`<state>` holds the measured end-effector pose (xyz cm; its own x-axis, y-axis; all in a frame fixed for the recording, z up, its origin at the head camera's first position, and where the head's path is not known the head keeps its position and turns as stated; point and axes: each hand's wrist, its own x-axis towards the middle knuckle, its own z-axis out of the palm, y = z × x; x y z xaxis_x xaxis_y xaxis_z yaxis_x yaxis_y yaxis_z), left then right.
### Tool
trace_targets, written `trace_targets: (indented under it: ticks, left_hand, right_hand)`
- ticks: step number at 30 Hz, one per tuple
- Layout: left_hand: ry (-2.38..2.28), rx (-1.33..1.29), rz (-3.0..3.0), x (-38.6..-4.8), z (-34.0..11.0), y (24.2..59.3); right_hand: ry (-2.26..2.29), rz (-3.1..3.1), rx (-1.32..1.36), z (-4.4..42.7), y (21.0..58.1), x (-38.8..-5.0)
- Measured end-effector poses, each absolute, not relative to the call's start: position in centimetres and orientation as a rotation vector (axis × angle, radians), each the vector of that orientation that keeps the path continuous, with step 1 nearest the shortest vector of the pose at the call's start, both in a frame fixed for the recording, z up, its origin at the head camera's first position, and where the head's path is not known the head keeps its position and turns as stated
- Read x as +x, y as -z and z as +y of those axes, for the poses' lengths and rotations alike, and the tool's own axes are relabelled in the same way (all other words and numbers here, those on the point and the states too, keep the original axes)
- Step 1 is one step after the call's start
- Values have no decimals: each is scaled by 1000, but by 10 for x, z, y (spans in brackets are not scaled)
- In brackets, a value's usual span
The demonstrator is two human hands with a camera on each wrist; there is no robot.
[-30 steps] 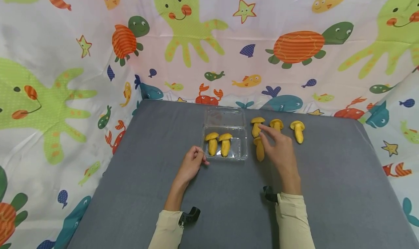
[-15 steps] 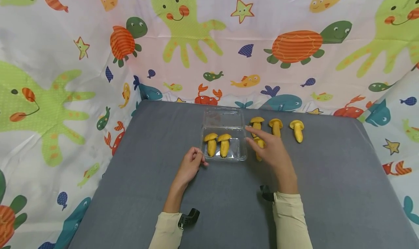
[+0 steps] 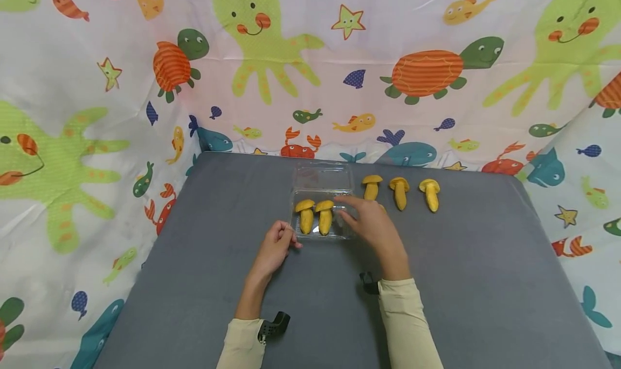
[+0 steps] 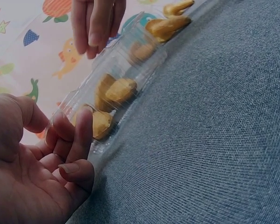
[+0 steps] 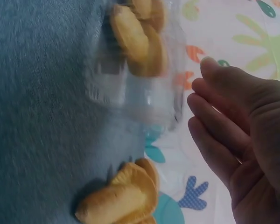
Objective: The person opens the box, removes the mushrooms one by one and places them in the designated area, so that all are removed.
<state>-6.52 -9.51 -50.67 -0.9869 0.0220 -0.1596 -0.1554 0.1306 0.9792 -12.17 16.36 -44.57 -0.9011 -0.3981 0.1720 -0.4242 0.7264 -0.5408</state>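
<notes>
A clear plastic box (image 3: 323, 177) lies with its lid folded back. Two yellow mushroom-shaped pieces (image 3: 305, 218) sit side by side in its left part. My left hand (image 3: 274, 247) is at the box's near left corner; in the left wrist view, its thumb and index finger pinch the box's edge. My right hand (image 3: 375, 226) hovers over the right part of the box, thumb and fingers extended and apart, holding nothing. In the right wrist view, the fingers (image 5: 219, 121) are beside the box, not touching it.
To the right of the box stand more mushroom pieces in a back row: a left one (image 3: 371, 187), a middle one (image 3: 399, 193) and a right one (image 3: 430, 195). Another is mostly hidden behind my right hand. A sea-animal curtain (image 3: 354, 50) borders the grey tabletop (image 3: 485, 282).
My right hand has moved left, from above the loose mushroom pieces to over the box. My left hand has kept its place at the box corner. The head view has shifted slightly.
</notes>
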Motion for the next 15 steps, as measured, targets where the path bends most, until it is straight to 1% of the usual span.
trace_targets:
  ticks: [6, 15]
  left_hand:
    - [-1984, -139, 2260, -67, -94, 508]
    - [-1945, -129, 2265, -68, -96, 506]
  right_hand:
    - [-900, -2904, 702, 151, 458, -131]
    - [-841, -2918, 611, 137, 468, -134]
